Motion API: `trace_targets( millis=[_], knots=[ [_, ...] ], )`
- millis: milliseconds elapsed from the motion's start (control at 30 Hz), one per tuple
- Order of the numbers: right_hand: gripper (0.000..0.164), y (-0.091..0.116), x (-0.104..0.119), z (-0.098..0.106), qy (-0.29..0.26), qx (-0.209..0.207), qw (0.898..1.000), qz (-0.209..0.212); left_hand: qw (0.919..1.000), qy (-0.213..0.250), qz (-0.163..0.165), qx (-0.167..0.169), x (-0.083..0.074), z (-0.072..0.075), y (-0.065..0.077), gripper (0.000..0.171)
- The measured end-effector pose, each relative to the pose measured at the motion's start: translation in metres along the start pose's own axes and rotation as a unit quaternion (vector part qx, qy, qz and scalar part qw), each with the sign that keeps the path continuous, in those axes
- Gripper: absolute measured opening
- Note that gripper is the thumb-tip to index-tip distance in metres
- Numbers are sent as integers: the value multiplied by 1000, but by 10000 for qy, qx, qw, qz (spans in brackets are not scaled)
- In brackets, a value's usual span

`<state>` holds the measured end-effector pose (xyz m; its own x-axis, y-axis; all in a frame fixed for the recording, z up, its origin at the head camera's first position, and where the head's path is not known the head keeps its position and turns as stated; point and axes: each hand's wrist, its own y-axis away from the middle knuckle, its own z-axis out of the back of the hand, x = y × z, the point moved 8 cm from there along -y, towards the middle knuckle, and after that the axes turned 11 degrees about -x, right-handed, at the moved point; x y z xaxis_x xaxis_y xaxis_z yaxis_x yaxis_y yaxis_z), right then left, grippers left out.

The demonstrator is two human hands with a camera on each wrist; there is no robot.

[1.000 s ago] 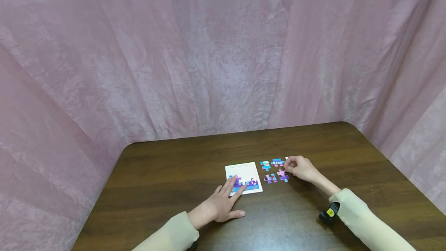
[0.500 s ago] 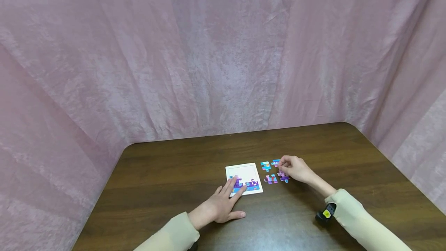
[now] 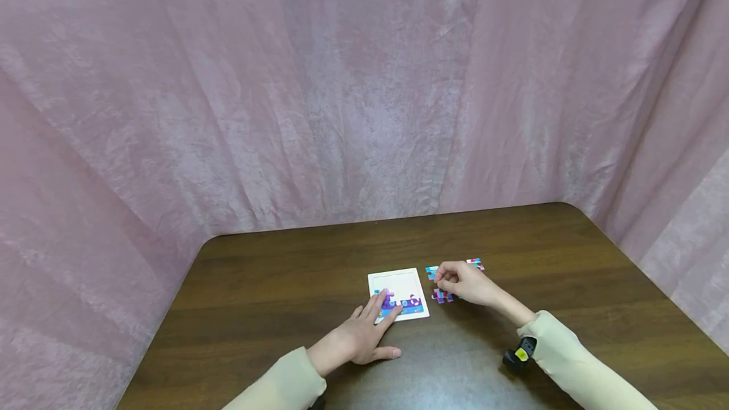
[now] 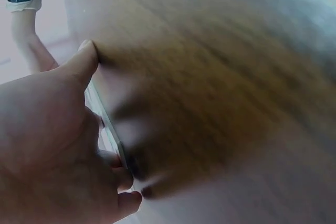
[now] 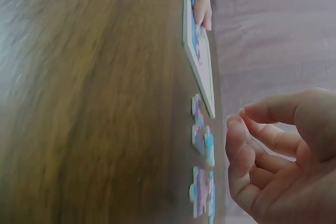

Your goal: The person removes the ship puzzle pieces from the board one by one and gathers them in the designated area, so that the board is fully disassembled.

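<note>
A square white puzzle tray (image 3: 402, 283) lies on the table, its lower part filled with purple and blue jigsaw pieces (image 3: 411, 310). My left hand (image 3: 361, 335) rests with spread fingers on the tray's lower left, covering some of the picture. To the right of the tray lie several loose pieces, among them a blue one (image 3: 430, 270) and a pink and blue one (image 3: 439, 297). Over them hovers my right hand (image 3: 469, 283), hiding part of the group. In the right wrist view its fingers (image 5: 242, 153) curl towards the thumb, with nothing visible between the tips.
Another loose puzzle piece (image 3: 476, 264) lies behind the right hand. The brown wooden table (image 3: 273, 296) runs back to a pink curtain (image 3: 353, 112). A black device with a yellow mark (image 3: 517, 355) sits at the right wrist.
My right hand has moved left across the loose pieces, uncovering the far right one. The left hand has stayed on the tray.
</note>
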<state>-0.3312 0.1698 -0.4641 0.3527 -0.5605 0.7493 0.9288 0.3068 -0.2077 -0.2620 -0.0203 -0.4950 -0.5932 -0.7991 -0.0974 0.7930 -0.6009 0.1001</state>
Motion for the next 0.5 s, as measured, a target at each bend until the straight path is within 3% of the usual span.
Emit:
trace_targets(
  millis=[500],
  knots=[
    [10,0,31,-41,-270,1012,9937,408,9998,85,69,157,-1,4,0,79]
  ],
)
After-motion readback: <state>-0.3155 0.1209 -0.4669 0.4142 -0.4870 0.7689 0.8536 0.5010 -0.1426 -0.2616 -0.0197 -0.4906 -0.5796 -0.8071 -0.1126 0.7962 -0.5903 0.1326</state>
